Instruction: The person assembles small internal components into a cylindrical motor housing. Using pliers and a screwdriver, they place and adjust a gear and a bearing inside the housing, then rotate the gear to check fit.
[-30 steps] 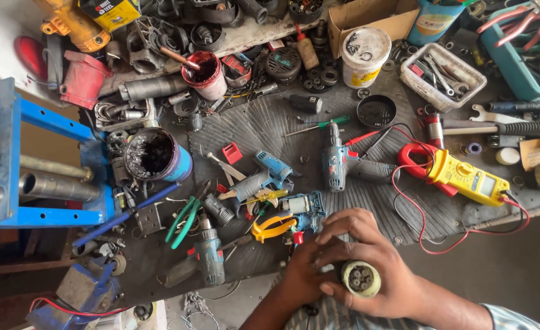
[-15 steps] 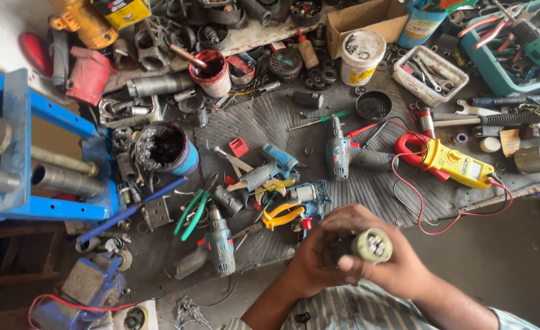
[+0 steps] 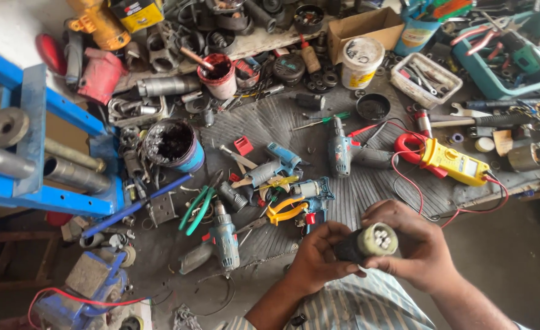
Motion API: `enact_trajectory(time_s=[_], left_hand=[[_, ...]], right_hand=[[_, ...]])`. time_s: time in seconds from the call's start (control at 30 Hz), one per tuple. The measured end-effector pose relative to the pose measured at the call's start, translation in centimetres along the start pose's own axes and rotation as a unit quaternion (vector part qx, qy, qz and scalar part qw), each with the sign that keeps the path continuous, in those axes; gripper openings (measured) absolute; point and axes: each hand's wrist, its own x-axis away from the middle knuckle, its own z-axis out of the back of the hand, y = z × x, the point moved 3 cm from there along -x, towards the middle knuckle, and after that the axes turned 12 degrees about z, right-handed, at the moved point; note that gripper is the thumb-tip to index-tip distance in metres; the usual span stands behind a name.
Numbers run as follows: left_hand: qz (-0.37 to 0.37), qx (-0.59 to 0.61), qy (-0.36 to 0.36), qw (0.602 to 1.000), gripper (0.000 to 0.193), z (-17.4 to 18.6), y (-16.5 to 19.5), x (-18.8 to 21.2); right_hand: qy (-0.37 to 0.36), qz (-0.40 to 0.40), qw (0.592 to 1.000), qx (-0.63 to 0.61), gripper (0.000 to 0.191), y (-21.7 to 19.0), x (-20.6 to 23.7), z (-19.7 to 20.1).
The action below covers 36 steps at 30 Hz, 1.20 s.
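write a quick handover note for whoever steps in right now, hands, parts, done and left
Left hand: gripping the dark rear end of a small cylindrical motor part.
Right hand: wrapped around its pale front end, whose face with round metal pieces points up at the camera.
Part is held in the air over the near edge of the ribbed mat, apart from everything on it.
Nearby on the mat: yellow clamp meter with red leads, blue drill, yellow-handled pliers.
Done: part is in hand, off the mat.
Left: cannot tell from this view; no tool is in either hand.
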Motion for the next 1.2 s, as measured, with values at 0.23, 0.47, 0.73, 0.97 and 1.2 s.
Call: enact_trajectory(time_s=[0.23, 0.47, 0.73, 0.97, 1.2], left_hand=[[0.059, -0.022, -0.059, 0.996, 0.072, 2.2, -1.7, 0.4], [0.013, -0.063, -0.089, 0.994, 0.065, 2.9, -1.7, -0.6], [0.057, -0.026, -0.078, 0.995, 0.07, 3.3, -0.9, -2.8], [0.048, -0.013, -0.063, 0.997, 0.064, 3.3, -0.1, -5.3], [0.044, 0.022, -0.013, 0.999, 0.081, 5.0, -1.4, -8.1]], right_hand=[[-0.136, 0.14, 0.981, -0.004, 0.049, -3.8, -1.3, -0.5], [-0.132, 0.179, 0.975, 0.007, 0.045, -4.0, -2.2, 0.0], [-0.144, 0.179, 0.973, -0.006, 0.044, -2.2, -3.5, 1.6], [-0.11, 0.19, 0.975, -0.025, 0.045, 0.0, -5.1, 3.5], [-0.154, 0.176, 0.971, -0.052, 0.047, 2.7, -6.1, 6.3]])
